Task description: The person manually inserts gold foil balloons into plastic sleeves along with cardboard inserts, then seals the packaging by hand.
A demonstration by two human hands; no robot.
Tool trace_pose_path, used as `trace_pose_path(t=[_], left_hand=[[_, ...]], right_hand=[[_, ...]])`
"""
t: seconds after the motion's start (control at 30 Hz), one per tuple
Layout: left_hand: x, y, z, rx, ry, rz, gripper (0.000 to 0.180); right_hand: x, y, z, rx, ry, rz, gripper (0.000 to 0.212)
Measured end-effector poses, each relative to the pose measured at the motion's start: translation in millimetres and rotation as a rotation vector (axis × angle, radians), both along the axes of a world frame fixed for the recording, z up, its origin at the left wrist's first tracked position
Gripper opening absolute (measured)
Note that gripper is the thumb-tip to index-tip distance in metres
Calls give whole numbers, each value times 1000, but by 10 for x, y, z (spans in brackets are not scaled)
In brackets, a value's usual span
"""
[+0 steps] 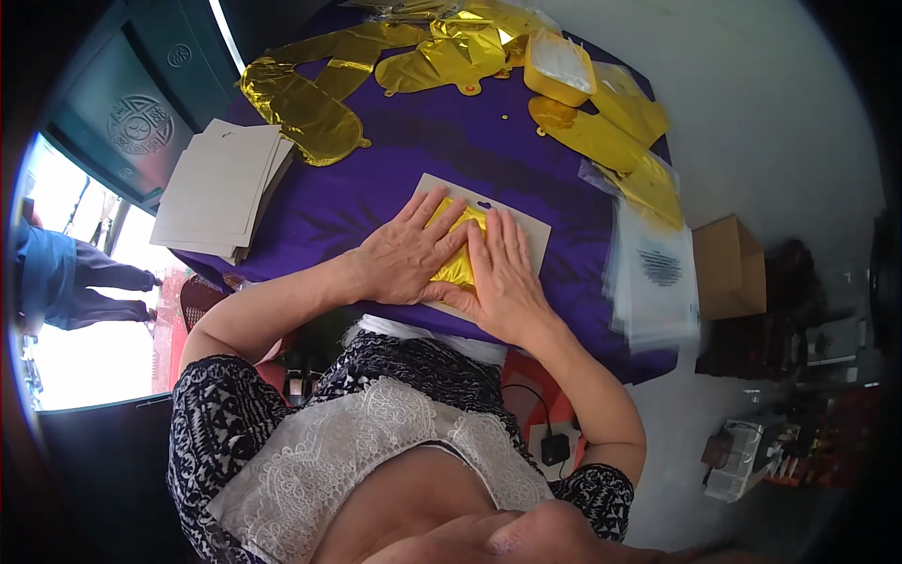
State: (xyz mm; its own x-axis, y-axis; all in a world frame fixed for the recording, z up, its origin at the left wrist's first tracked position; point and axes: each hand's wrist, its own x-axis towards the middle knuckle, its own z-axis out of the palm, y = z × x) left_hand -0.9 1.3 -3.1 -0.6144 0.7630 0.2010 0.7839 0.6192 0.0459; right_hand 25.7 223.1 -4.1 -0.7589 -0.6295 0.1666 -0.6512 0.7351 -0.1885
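Observation:
Both my hands lie flat on a folded gold foil balloon [458,268], which rests on a pale card [531,232] with a hang hole near its far edge. My left hand [404,252] covers the foil's left side, fingers stretched out toward the far edge. On the other side my right hand [503,273] is pressed down with its fingers extended. The thumbs come close together near the card's front edge. Between the hands a strip of shiny foil shows; the rest of it is hidden under the palms.
A stack of pale cards [211,188] lies at the left. Flat gold foil balloons [315,113] spread along the far side of the purple cloth [395,141]. A yellow tub [561,68] stands at the back, clear plastic bags [653,273] hang at the right edge, and a cardboard box [728,268] is beyond.

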Motion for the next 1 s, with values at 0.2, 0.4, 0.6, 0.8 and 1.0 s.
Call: trace_pose_path(t=[0.2, 0.4, 0.6, 0.8, 1.0], left_hand=[[-118, -177, 32, 127, -138, -19, 79], [-221, -561, 575, 132, -125, -103, 39], [-280, -559, 549, -23, 57, -433, 25], [-431, -550, 512, -46, 68, -549, 17], [-536, -491, 530, -44, 247, -678, 17]], right_hand=[[3, -40, -23, 29, 8, 3, 97], [26, -48, 6, 79, 28, 3, 94], [28, -20, -17, 86, 53, 25, 98], [18, -27, -30, 101, 59, 31, 101], [14, -25, -39, 125, 36, 21, 106]])
